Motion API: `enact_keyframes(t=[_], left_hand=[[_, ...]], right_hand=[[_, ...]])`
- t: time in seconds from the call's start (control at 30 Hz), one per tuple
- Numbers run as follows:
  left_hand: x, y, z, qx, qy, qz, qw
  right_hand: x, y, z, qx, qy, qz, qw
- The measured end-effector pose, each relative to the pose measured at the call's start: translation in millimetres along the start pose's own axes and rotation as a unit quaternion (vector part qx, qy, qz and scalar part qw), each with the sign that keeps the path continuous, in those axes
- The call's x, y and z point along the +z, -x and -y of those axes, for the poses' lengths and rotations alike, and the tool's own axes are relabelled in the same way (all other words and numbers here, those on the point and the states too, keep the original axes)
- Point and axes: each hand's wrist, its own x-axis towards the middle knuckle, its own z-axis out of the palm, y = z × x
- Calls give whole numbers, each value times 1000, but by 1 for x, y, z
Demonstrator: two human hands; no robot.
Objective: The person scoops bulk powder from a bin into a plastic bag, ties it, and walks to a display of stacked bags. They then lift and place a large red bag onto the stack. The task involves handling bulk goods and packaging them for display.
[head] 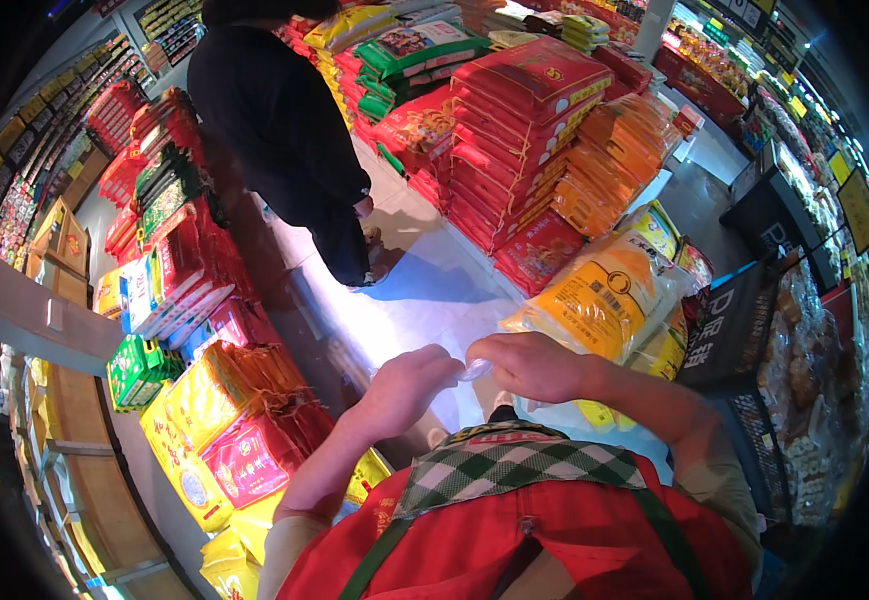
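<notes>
In front of my chest, a short piece of clear, twisted plastic (475, 369) spans the small gap between my hands. My left hand (410, 388) pinches one end with curled fingers. At the other end, my right hand (530, 367) grips it with thumb and bent fingers. Most of the plastic is hidden inside both hands. Just beyond my right hand lies a large yellow-and-clear plastic sack (603, 292) bearing writing and a printed code. Below my hands are my red vest (479, 547) and a green-and-white checked cloth (524, 472).
A person in dark clothes (277, 127) stands in the aisle (434, 277), ahead to the left. Stacked red sacks (509, 150) and orange packs (618, 157) rise ahead. Yellow and pink sacks (250, 461) line the left. A black display bin (734, 330) stands at right.
</notes>
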Motion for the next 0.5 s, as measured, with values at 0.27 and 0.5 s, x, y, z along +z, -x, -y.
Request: enact_keyframes(t=[0.27, 0.5], left_hand=[[-57, -10, -44, 151, -83, 91, 981], [-90, -4, -84, 282, -117, 51, 951]], right_hand=[[-65, -9, 58, -196, 187, 111, 956], [-103, 3, 110, -329, 248, 93, 906]])
